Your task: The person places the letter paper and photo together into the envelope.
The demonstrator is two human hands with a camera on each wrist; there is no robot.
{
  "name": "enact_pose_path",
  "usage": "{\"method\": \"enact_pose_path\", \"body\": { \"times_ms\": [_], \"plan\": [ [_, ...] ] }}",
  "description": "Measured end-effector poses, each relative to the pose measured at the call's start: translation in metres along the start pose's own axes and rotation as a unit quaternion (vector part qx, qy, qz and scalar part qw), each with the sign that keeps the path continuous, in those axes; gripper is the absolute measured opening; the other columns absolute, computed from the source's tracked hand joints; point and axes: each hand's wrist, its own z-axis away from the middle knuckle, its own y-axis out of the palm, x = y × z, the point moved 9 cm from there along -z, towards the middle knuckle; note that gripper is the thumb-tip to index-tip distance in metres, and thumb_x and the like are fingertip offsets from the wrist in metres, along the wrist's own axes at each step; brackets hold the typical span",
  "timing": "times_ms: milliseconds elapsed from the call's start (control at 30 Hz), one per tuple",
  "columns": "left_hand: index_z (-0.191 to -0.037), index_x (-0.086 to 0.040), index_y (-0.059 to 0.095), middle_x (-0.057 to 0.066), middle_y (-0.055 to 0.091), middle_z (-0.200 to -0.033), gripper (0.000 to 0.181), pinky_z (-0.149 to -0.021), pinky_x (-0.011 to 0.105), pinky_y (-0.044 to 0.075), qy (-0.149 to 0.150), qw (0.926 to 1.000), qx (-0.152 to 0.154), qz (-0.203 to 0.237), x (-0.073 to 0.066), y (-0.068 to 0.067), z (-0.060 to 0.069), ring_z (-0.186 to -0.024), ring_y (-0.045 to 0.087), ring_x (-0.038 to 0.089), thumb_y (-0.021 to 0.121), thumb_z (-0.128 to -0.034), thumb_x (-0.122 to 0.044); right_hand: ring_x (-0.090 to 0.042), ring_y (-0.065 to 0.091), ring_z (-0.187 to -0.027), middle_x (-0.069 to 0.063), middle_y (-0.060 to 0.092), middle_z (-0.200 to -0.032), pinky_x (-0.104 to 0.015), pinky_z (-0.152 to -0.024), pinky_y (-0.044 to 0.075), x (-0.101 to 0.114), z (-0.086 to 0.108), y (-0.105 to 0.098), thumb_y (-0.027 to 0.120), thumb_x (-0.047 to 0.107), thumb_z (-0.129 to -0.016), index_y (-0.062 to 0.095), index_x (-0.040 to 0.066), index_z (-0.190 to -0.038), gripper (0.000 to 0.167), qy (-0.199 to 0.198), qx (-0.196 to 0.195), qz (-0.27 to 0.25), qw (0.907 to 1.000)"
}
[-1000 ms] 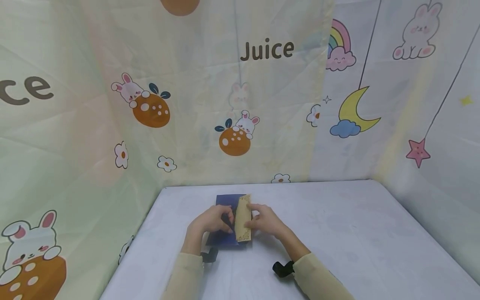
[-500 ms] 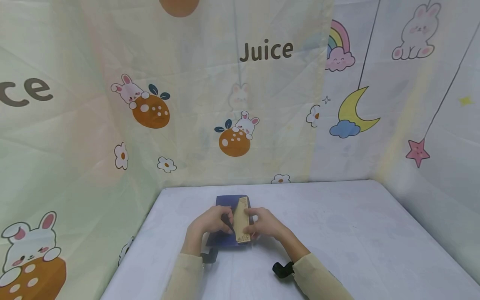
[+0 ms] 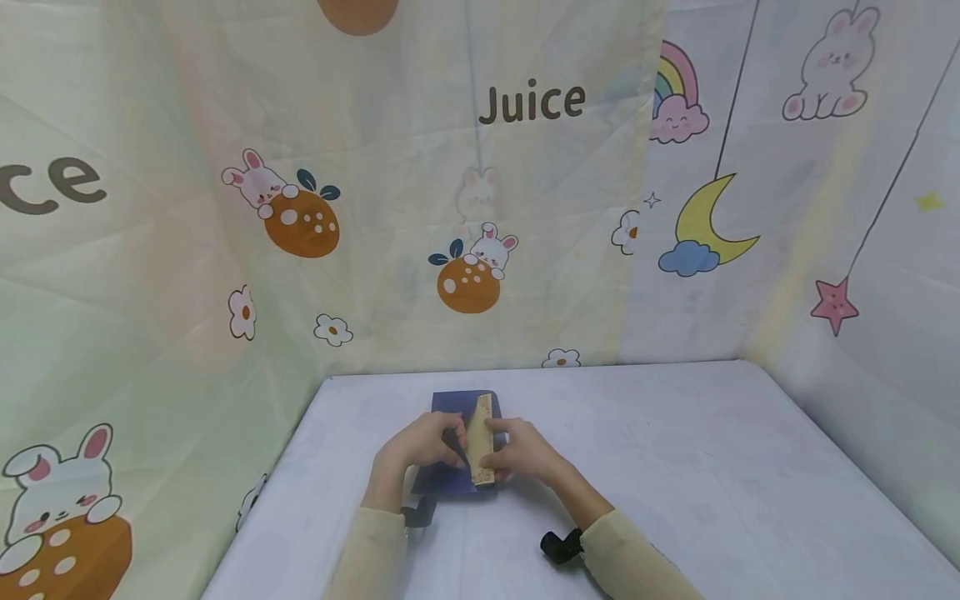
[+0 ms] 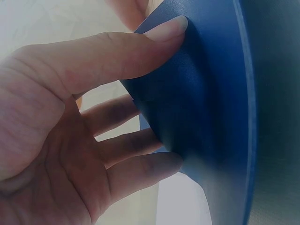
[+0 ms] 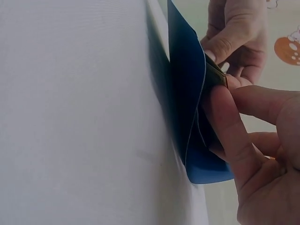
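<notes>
A dark blue envelope [image 3: 442, 478] lies on the table with its opening toward the right. My left hand [image 3: 426, 439] pinches the open edge of its pocket, thumb on the outer blue face in the left wrist view and several fingers behind it. A cream card [image 3: 482, 442] with a fine printed pattern at its ends stands partly inside the pocket. My right hand [image 3: 525, 448] grips the card's right edge between thumb and fingers. The part of the card within the envelope is hidden. In the right wrist view only a thin brownish card edge [image 5: 216, 72] shows.
A white-covered table [image 3: 660, 483] extends around the envelope. Printed cloth walls [image 3: 390, 200] enclose its back and sides. A black wrist camera [image 3: 562, 546] sits at the right sleeve, and another [image 3: 420, 512] at the left.
My right hand has shifted slightly left and pushed the cream card further into the blue envelope, so less of it shows. My left hand has stayed in place.
</notes>
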Motion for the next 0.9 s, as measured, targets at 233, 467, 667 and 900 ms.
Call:
{"method": "enact_pose_path", "body": {
  "times_ms": [233, 467, 667, 900],
  "plan": [
    [-0.082, -0.026, 0.066, 0.018, 0.056, -0.153, 0.032, -0.111, 0.054, 0.047, 0.001, 1.0, 0.0, -0.003, 0.002, 0.002, 0.0, -0.14, 0.055, 0.04, 0.093, -0.0684, -0.015, -0.016, 0.073, -0.067, -0.021, 0.073, -0.118, -0.032, -0.062, 0.061, -0.001, -0.002, 0.007, 0.085, 0.016, -0.084, 0.044, -0.004, -0.153, 0.083, 0.006, -0.002, 0.021, 0.9998],
    [-0.083, -0.024, 0.066, 0.019, 0.056, -0.152, 0.033, -0.111, 0.056, 0.046, 0.013, 0.9999, -0.001, 0.004, 0.0, 0.001, -0.001, -0.141, 0.054, 0.042, 0.093, -0.0675, -0.014, -0.016, 0.075, -0.068, -0.021, 0.075, -0.11, -0.031, -0.061, 0.061, 0.003, -0.003, 0.012, 0.082, 0.016, -0.087, 0.042, -0.008, -0.152, 0.08, -0.016, 0.001, 0.015, 0.9998],
    [-0.083, -0.025, 0.066, 0.019, 0.056, -0.152, 0.033, -0.113, 0.057, 0.045, 0.016, 0.9999, 0.001, 0.002, 0.001, 0.002, -0.001, -0.141, 0.054, 0.041, 0.093, -0.067, -0.015, -0.017, 0.076, -0.075, -0.026, 0.065, -0.135, -0.033, -0.065, 0.063, 0.003, 0.0, 0.011, 0.083, 0.012, -0.086, 0.042, -0.004, -0.154, 0.081, -0.008, 0.027, 0.01, 0.9996],
    [-0.083, -0.025, 0.066, 0.017, 0.056, -0.153, 0.033, -0.115, 0.056, 0.043, 0.014, 0.9999, 0.003, 0.001, 0.001, 0.002, -0.001, -0.142, 0.053, 0.04, 0.093, -0.067, -0.015, -0.019, 0.077, -0.077, -0.029, 0.058, -0.144, -0.035, -0.068, 0.064, 0.005, 0.004, 0.01, 0.085, 0.008, -0.083, 0.045, -0.005, -0.152, 0.08, -0.008, 0.049, -0.009, 0.9987]
  ]
}}
